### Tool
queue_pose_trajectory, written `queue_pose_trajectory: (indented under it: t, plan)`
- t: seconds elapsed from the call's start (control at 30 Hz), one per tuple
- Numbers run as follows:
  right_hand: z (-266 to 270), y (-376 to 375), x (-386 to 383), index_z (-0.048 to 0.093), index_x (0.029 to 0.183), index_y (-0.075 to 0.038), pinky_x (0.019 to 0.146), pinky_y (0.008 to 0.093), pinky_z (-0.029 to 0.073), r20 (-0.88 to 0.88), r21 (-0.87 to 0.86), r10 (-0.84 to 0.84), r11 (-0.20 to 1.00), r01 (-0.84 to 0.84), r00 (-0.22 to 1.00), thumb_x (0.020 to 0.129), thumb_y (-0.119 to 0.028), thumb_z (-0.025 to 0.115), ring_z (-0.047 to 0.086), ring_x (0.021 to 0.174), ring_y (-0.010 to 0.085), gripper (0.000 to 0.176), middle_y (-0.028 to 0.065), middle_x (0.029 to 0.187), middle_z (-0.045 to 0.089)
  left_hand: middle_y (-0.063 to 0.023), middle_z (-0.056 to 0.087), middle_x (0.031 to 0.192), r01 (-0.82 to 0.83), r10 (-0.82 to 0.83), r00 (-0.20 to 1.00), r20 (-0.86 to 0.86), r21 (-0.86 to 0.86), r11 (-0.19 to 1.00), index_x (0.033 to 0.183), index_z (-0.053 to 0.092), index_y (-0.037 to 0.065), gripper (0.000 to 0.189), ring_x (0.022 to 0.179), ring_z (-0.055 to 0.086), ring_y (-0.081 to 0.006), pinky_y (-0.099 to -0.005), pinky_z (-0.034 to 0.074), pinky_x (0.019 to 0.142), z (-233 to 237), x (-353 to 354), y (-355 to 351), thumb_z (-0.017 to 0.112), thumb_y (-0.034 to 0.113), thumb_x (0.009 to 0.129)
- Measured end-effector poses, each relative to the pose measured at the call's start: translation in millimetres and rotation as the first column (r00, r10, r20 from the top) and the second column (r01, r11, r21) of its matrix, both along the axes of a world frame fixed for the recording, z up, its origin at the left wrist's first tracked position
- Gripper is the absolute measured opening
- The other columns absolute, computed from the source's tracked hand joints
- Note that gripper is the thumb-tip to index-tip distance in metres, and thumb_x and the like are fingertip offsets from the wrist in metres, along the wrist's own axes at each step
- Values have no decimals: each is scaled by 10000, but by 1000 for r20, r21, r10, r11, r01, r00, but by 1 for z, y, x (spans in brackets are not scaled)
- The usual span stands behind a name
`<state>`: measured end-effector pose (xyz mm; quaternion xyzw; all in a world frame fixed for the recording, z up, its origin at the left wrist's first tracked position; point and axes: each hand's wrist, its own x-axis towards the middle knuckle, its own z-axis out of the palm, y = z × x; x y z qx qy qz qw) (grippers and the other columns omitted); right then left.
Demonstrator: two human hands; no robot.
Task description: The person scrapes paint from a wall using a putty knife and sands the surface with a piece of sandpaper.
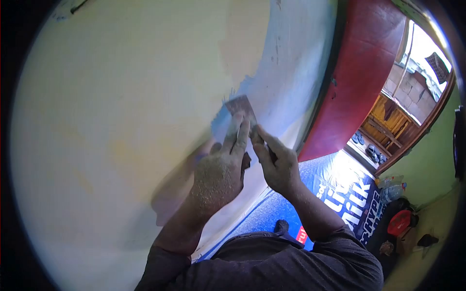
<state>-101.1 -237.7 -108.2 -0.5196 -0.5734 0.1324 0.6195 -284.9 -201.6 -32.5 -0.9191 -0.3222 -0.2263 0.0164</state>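
Note:
A flat metal scraper lies with its blade against the wall, at the border between the cream surface and a blue patch. My left hand, dusty with pale specks, grips the scraper from below, two fingers stretched along the blade. My right hand is closed at the blade's lower right edge, its fingertips touching it. Most of the handle is hidden by my hands. Jagged blue edges show just left of and above the blade.
A red door stands open on the right, with shoes by the doorway. A blue printed sheet covers the floor beside the wall. Plastic bottles and a red round object sit at the lower right.

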Motion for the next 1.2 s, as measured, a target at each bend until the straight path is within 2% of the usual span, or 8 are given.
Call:
queue_pose_trajectory:
  t: [0.17,0.6,0.7,0.8,0.97,1.0,1.13,1.2]
  plan:
    - [25,-5,3,660,1562,58,780,311,595,-37,-142,33,989,-38,999,1133,-94,738,715,842,97,461,125,1093,831,-287,388,1825,5,-6,1000,13,52,999,1806,297,2,873,1334,711,-522,-540,633,1071,5,1,6,710,88,1042]
    - [15,-6,3,654,1576,43,884,314,616,-66,-141,37,989,-46,997,1143,-79,712,765,982,119,453,155,1171,836,-272,384,1832,-8,8,1000,0,-12,1000,1804,296,-5,843,1333,706,-492,-544,608,1115,-2,6,4,685,94,1063]
    - [-13,-9,-2,651,1578,43,833,310,605,-36,-54,39,998,-41,999,1151,-109,714,736,915,110,458,149,1171,838,-227,405,1834,12,-11,998,-57,23,1000,1778,349,-32,898,1038,758,-397,-475,664,870,-14,0,0,761,150,1000]
    - [13,-5,0,660,1572,38,831,313,607,-29,-137,11,990,-14,1000,1160,-111,699,741,918,117,440,169,1204,845,-246,417,1824,-3,4,999,-39,18,1000,1802,310,2,855,1349,690,-471,-524,608,1107,-1,1,3,693,86,1042]
    - [14,-5,1,661,1569,40,801,312,604,-33,-70,16,997,-18,999,1150,-97,705,743,872,114,443,174,1171,843,-251,401,1831,-21,21,1000,-19,15,1000,1797,306,-16,858,1288,713,-459,-523,575,1139,1,5,1,696,86,1039]
    - [4,-2,-2,657,1567,63,740,278,553,12,69,-5,998,4,1000,1159,-72,695,635,833,68,431,53,1055,777,-257,402,1829,-27,26,999,-42,-25,999,1794,308,-22,856,1276,716,-458,-525,571,1139,-4,4,-2,697,87,1040]
    - [19,-10,0,648,1583,52,768,267,559,44,-66,-27,997,30,999,1146,-51,710,648,865,64,453,73,1099,788,-287,407,1816,-14,14,1000,-21,34,999,1788,312,-37,858,1281,719,-467,-540,562,1145,-1,3,1,704,91,1036]
    - [25,-4,2,653,1578,35,806,324,608,-12,-79,12,997,-13,1000,1139,-91,721,759,897,151,462,157,1169,825,-288,402,1819,5,-6,1000,14,81,997,1791,304,-38,873,1284,718,-479,-546,560,1147,3,5,5,712,97,1031]
